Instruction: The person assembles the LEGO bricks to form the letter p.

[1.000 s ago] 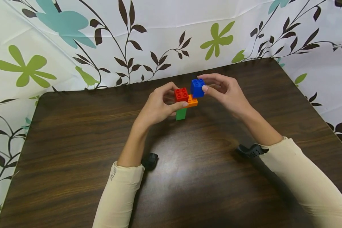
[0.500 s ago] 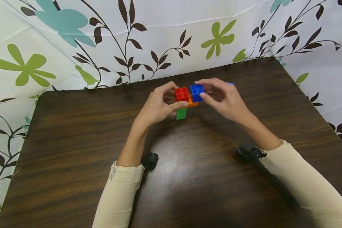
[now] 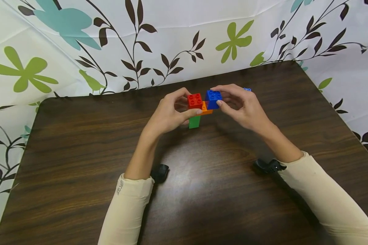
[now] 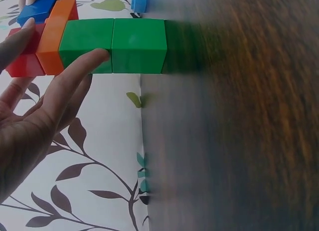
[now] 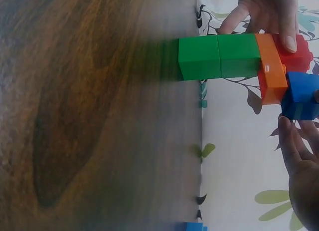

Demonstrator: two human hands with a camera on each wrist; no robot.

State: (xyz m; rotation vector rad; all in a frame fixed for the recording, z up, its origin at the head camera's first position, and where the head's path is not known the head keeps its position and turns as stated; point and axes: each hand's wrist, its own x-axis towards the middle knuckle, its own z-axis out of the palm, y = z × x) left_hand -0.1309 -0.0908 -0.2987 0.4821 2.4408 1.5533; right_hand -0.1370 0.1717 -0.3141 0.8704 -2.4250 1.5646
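In the head view a small tower of toy building bricks stands on the table: two green bricks (image 5: 219,56) stacked, an orange brick (image 3: 207,111) across the top, and a red brick (image 3: 195,99) on the orange one's left half. My left hand (image 3: 170,114) steadies this tower, thumb across the red brick and the other fingers behind, one fingertip on green in the left wrist view. Between thumb and fingers, my right hand (image 3: 241,105) pinches a blue brick (image 3: 213,99) right at the orange brick's right half, slightly skewed to it in the right wrist view.
Another blue brick (image 3: 247,89) sits on the table behind my right hand, mostly hidden by it in the head view. The dark wood table (image 3: 202,190) ends at the back against a patterned white curtain (image 3: 184,44). Black wrist cameras hang under both sleeves.
My right hand has brought the blue brick down onto the orange brick, then shifted it slightly right. The other blue brick has come into view behind that hand. My left hand keeps its place.
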